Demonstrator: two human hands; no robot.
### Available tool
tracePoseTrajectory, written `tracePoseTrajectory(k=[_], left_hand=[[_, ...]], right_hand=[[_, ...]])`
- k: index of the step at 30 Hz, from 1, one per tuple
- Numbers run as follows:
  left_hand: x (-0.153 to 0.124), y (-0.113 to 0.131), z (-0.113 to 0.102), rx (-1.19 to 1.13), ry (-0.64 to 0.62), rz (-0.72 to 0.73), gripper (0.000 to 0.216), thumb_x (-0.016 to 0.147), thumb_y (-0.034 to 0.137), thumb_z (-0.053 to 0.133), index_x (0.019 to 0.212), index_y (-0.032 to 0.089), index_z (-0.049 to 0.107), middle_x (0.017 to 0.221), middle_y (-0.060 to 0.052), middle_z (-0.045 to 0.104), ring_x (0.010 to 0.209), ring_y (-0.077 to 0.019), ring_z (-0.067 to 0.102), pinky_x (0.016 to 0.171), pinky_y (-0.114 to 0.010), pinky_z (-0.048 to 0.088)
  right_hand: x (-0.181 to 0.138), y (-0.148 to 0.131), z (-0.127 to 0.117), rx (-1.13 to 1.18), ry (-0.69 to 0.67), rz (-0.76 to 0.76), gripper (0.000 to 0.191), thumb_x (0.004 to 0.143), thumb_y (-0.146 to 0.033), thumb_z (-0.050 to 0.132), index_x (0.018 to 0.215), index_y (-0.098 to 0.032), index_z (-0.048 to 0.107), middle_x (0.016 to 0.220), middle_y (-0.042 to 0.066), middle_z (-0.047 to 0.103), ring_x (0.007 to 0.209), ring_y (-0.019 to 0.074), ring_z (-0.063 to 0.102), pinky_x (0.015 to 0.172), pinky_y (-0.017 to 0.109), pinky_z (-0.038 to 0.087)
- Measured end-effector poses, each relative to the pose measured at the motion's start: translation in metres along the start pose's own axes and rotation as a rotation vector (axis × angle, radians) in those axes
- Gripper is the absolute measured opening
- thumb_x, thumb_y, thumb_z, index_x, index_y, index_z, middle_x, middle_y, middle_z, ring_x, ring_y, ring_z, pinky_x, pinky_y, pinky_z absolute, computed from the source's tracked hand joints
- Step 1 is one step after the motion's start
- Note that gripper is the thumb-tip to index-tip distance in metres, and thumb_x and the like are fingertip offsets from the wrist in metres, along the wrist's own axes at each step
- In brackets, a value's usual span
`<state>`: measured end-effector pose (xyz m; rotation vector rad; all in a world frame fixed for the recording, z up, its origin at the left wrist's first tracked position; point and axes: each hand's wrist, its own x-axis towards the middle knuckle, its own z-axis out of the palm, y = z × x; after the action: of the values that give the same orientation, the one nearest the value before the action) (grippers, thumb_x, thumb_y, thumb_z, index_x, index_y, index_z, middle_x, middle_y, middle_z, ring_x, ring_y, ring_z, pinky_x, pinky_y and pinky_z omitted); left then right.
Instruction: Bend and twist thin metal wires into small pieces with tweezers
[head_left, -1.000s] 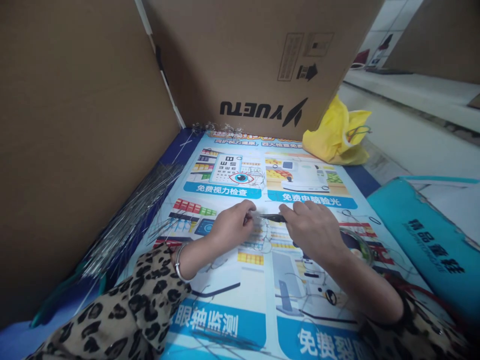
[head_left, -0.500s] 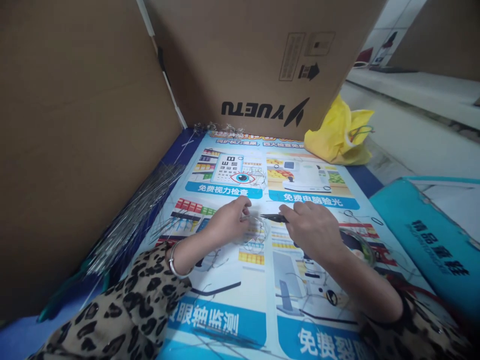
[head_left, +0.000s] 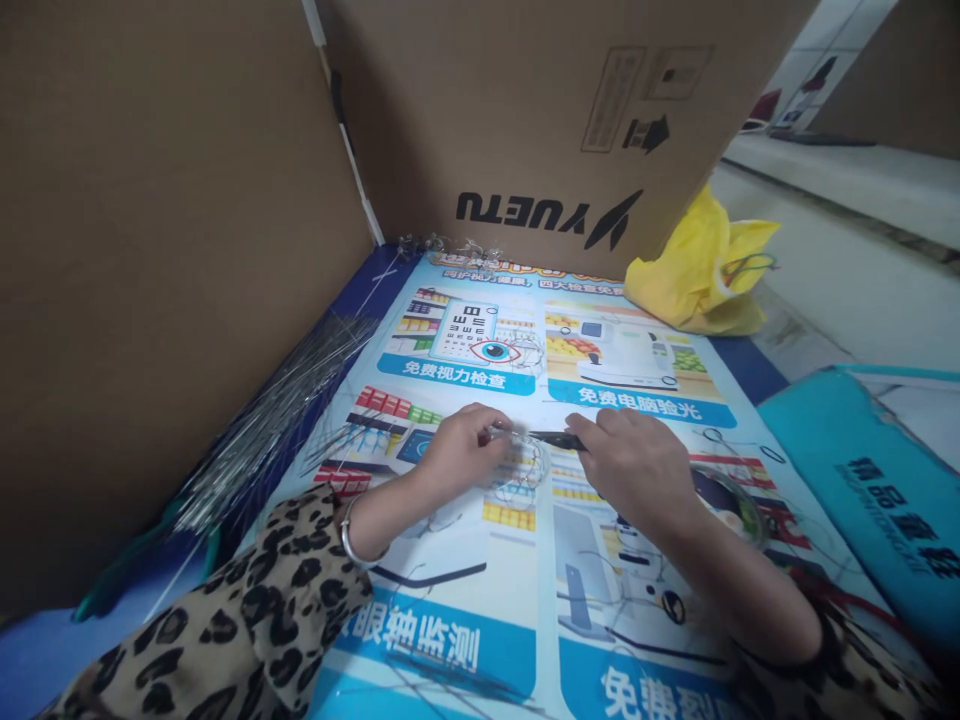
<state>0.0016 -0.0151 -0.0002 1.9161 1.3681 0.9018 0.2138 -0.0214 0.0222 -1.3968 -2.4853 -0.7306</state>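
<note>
My left hand is closed in a pinch on a small piece of thin wire just above a printed poster. My right hand is closed around a dark slim tool, likely pliers, whose tip points left and meets the wire. Under both hands lies a loose tangle of bent thin wires. Both forearms wear leopard-print sleeves, and a silver bangle is on my left wrist.
Cardboard walls stand at the left and at the back. A bundle of straight metal wires lies along the left wall. A yellow plastic bag sits at the back right. A teal bag lies at the right.
Both hands stay together over the poster. The left fingers have shifted slightly on the wire, and the view has moved a little to the left.
</note>
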Motion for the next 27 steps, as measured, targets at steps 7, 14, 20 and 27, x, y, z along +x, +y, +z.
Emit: tracePoseTrajectory(k=[7, 14, 20, 27], left_hand=[[-0.0006, 0.0004, 0.0057, -0.021, 0.012, 0.083, 0.015, 0.076, 0.016, 0.052, 0.083, 0.020, 0.065, 0.078, 0.000, 0.062, 0.076, -0.0118, 0.056, 0.069, -0.023, 0.042], [-0.0024, -0.0011, 0.0041, -0.051, -0.012, 0.144, 0.017, 0.079, 0.013, 0.049, 0.083, 0.020, 0.065, 0.081, -0.001, 0.063, 0.080, -0.0125, 0.056, 0.073, -0.025, 0.043], [-0.0034, -0.0008, 0.0042, -0.050, -0.039, 0.137, 0.021, 0.082, 0.013, 0.045, 0.088, 0.019, 0.063, 0.085, -0.002, 0.062, 0.084, -0.0130, 0.056, 0.077, -0.026, 0.044], [-0.0036, -0.0012, 0.0044, -0.006, -0.047, 0.157, 0.022, 0.081, 0.012, 0.043, 0.089, 0.018, 0.063, 0.085, -0.002, 0.061, 0.084, -0.0134, 0.055, 0.077, -0.027, 0.044]], right_hand=[[-0.0007, -0.0020, 0.0008, -0.043, -0.001, 0.000, 0.022, 0.077, -0.022, 0.052, 0.095, -0.023, 0.064, 0.065, 0.002, 0.056, 0.065, 0.0161, 0.044, 0.059, 0.029, 0.021], [0.0002, -0.0019, -0.0002, -0.069, -0.002, -0.003, 0.021, 0.076, -0.023, 0.053, 0.093, -0.024, 0.065, 0.063, 0.002, 0.056, 0.063, 0.0163, 0.045, 0.059, 0.030, 0.021], [-0.0005, -0.0023, 0.0011, -0.075, 0.010, -0.009, 0.020, 0.077, -0.023, 0.053, 0.093, -0.024, 0.066, 0.062, 0.001, 0.056, 0.062, 0.0159, 0.044, 0.059, 0.029, 0.021], [0.0007, -0.0021, 0.0013, -0.075, 0.011, -0.005, 0.020, 0.076, -0.023, 0.054, 0.092, -0.024, 0.066, 0.062, 0.002, 0.056, 0.063, 0.0163, 0.044, 0.059, 0.029, 0.021]])
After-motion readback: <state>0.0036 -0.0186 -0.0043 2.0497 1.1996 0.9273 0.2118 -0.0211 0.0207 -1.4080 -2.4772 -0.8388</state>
